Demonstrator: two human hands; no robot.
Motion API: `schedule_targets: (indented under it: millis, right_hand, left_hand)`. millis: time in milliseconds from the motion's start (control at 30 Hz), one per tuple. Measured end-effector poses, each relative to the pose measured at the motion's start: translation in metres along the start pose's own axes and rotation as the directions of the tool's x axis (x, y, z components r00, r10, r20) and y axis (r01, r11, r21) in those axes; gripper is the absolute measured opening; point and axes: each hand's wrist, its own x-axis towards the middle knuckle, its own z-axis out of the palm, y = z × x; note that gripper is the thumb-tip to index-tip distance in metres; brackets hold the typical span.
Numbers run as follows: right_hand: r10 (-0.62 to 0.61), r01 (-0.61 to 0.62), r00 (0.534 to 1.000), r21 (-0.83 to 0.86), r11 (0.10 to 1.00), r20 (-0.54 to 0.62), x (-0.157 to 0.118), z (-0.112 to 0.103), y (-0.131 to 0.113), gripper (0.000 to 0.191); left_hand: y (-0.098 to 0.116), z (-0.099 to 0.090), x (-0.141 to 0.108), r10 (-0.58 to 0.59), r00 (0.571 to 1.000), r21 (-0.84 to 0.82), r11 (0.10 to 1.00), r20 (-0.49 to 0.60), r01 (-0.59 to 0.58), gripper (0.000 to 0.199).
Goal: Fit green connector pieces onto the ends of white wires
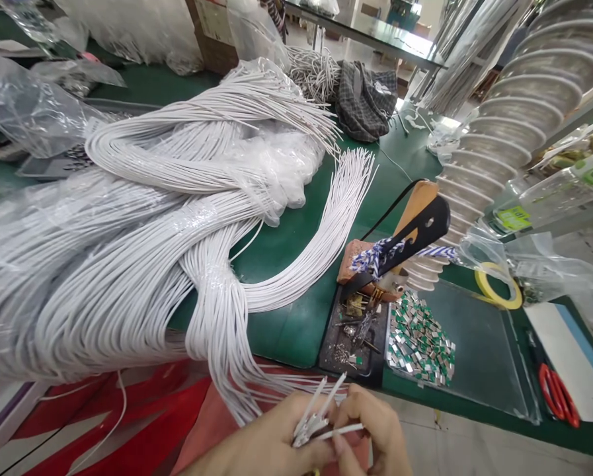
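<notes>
Pretty packed bench here. Down at 6 o'clock the left hand [261,439] and right hand [375,433] are both closed up close together, pinching a few white wires [343,430] between thumbs and fingers. Some small metal tips [307,426] stick up out of the grip, though they're too small and tangled to say for sure if they're crimped terminals.

Behind that, a huge sheaf of white wire [102,277] sprawls from about 8 to 11 o'clock across the green worktop [296,330], with loose strands drooping over the edge right by the hands. Clear plastic bagging [28,99] is bunched around it at 10 o'clock. A red sheet [127,413] sits below the edge at 7 o'clock.

Around 5 o'clock there's a dark tray of metal scraps [350,337], and just beside it at 4 o'clock is a pile of little silver-and-green metal pieces [420,340] on a clear acrylic sheet [467,350]. Above the tray, a black holder [415,238] sits on a tan pad with blue-and-white braided cord running past it. Further out are a yellow tape roll [498,287] at 3 o'clock, red-handled scissors [558,395] at 4 o'clock, a ribbed duct hose [509,125] at 2 o'clock and a plaid cloth [365,99] at 1 o'clock.
</notes>
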Motion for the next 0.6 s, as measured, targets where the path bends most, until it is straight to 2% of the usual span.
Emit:
schedule_targets:
  millis: [67,167,300,467,600]
  right_hand:
    - [0.009,-0.008,1.000,0.012,1.000,-0.024,-0.004,-0.003,0.001,0.020]
    - [0.048,-0.040,0.995,0.095,0.995,-0.088,-0.004,-0.009,0.001,0.024]
    - [0.138,-0.120,0.986,0.186,0.975,-0.091,-0.001,-0.015,0.003,0.024]
    - [0.171,-0.164,0.984,0.122,0.979,-0.050,0.001,-0.007,0.006,0.027]
    - [0.125,-0.122,0.988,0.034,0.992,-0.092,0.005,-0.002,0.007,0.025]
  left_hand:
    - [-0.001,-0.004,-0.004,-0.016,1.000,0.066,0.998,-0.001,0.016,0.055]
    - [0.004,-0.008,-0.010,-0.022,0.997,0.208,0.978,-0.068,0.036,0.063]
    - [0.014,-0.010,-0.011,0.019,0.997,0.329,0.944,-0.074,0.007,0.063]
    - [0.021,-0.011,-0.004,0.147,0.985,0.453,0.887,-0.089,-0.091,0.044]
    - [0.029,-0.015,0.005,0.183,0.968,0.549,0.834,-0.174,-0.059,0.024]
